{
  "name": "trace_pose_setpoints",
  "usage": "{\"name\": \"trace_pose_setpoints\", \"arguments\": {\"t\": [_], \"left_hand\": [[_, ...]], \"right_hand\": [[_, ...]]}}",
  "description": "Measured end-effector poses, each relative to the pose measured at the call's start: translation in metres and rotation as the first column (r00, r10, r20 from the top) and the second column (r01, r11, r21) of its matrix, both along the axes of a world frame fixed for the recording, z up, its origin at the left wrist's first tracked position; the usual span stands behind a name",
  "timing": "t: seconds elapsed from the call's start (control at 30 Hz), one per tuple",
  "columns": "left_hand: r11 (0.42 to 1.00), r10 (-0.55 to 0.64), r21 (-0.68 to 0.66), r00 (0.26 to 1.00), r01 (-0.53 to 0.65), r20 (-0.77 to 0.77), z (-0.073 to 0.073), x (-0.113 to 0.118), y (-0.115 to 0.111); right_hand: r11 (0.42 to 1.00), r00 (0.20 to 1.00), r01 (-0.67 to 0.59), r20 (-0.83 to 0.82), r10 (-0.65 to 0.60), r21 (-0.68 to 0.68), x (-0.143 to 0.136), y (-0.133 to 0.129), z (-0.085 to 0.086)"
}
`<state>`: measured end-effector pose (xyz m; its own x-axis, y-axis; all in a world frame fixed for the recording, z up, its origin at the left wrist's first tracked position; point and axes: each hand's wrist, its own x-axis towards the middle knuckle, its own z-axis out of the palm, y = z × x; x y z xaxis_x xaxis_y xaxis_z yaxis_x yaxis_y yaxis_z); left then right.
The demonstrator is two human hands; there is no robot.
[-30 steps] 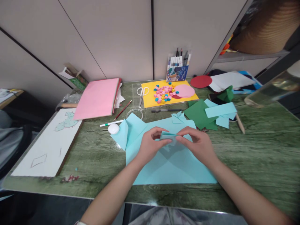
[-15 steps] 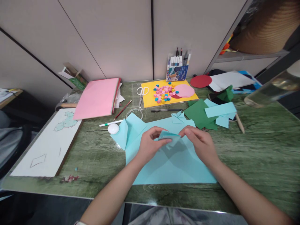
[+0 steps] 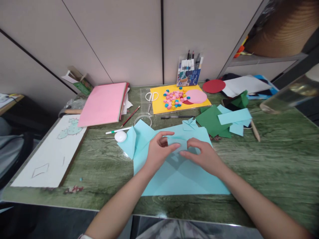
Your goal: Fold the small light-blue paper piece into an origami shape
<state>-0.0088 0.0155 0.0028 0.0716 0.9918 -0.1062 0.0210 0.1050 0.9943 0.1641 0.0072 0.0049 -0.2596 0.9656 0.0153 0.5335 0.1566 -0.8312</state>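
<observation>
A small light-blue paper piece (image 3: 177, 143) is held up between my hands, over a large light-blue sheet (image 3: 184, 179). My left hand (image 3: 159, 149) grips its left side, thumb in front. On its right edge, my right hand (image 3: 203, 154) has thumb and index finger curved round the paper. A folded light-blue piece (image 3: 189, 124) lies at the sheet's top edge. To the left, a larger folded light-blue paper (image 3: 143, 134) overlaps the sheet, with a white egg-shaped object (image 3: 120, 136) on its corner.
Behind are white scissors (image 3: 152, 97), a black pen (image 3: 176, 117) and a yellow sheet (image 3: 157, 104) bearing colourful small balls. Pink paper (image 3: 104, 103) and a drawing board (image 3: 50, 156) lie left. Green paper (image 3: 211, 121) and light-blue strips (image 3: 234, 117) lie right, near a clear cup (image 3: 286, 94).
The small paper has been turned to face me more upright. My right hand has moved slightly left and down, its fingers now on the paper's right edge.
</observation>
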Motion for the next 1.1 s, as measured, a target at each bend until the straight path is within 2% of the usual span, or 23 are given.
{"name": "trace_pose_setpoints", "arguments": {"t": [0.13,0.23,0.5,0.8,0.93,1.1], "left_hand": [[0.998,-0.005,0.06,0.995,0.011,-0.097,0.0007,0.0023,-0.0036],[0.999,-0.015,0.047,0.997,0.018,-0.072,0.0016,0.0035,-0.0055],[1.0,0.014,-0.01,1.0,-0.014,-0.006,0.0042,0.0047,-0.0085],[0.989,0.139,0.055,0.99,-0.139,0.003,0.0091,0.0047,-0.0078],[0.989,0.12,0.084,0.993,-0.12,0.003,0.0076,0.0038,-0.0079],[0.992,0.115,0.048,0.993,-0.113,-0.042,0.0081,0.0026,-0.0072]], "right_hand": [[0.997,0.997,0.076,-0.017,-0.076,-0.014,-0.0024,-0.0011,-0.0004],[0.995,0.993,0.096,-0.064,-0.098,-0.034,-0.0028,-0.0012,-0.0011],[0.995,0.991,0.083,-0.102,-0.088,-0.058,-0.003,-0.0019,-0.0024],[0.994,0.996,0.087,-0.004,-0.087,-0.061,-0.0017,-0.0007,-0.0032],[0.993,0.999,0.036,-0.028,-0.039,-0.114,-0.002,0.0,-0.0018],[0.99,0.995,0.021,-0.091,-0.034,-0.141,-0.0022,0.0002,-0.0016]]}}
